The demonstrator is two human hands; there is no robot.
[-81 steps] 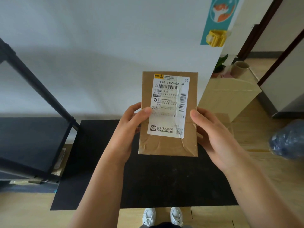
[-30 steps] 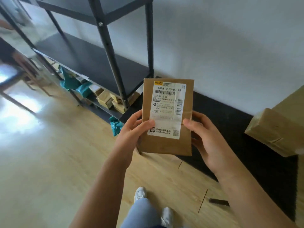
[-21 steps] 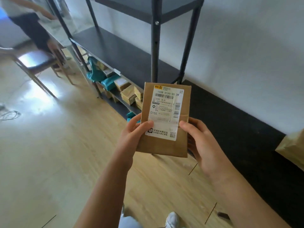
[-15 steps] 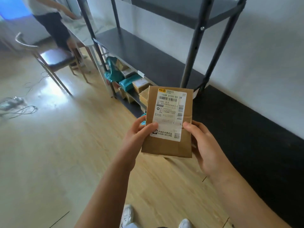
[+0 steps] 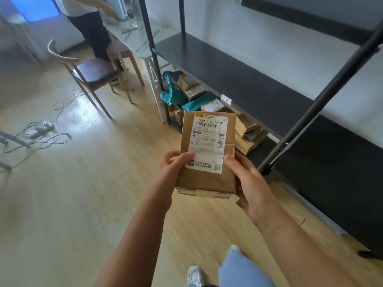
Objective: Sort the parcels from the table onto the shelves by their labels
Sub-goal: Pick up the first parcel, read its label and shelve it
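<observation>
Head view and we've got the flat brown cardboard parcel [image 5: 207,162] pinched upright between left hand [image 5: 173,168] and right hand [image 5: 246,181], fingers closed on its lower edges, white label [image 5: 209,141] reading "102B G155-00 28", beside the black metal shelves [image 5: 238,79].

Flat brown cardboard parcel [image 5: 207,154], upright, white label [image 5: 208,141] facing up

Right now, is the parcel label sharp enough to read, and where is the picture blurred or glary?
Head view: the label on the parcel is fairly sharp, its large code legible, small print not; edges smear, especially the floor at left; window glare washes the floor by the chair; shelf posts bow from wide-angle distortion.
</observation>
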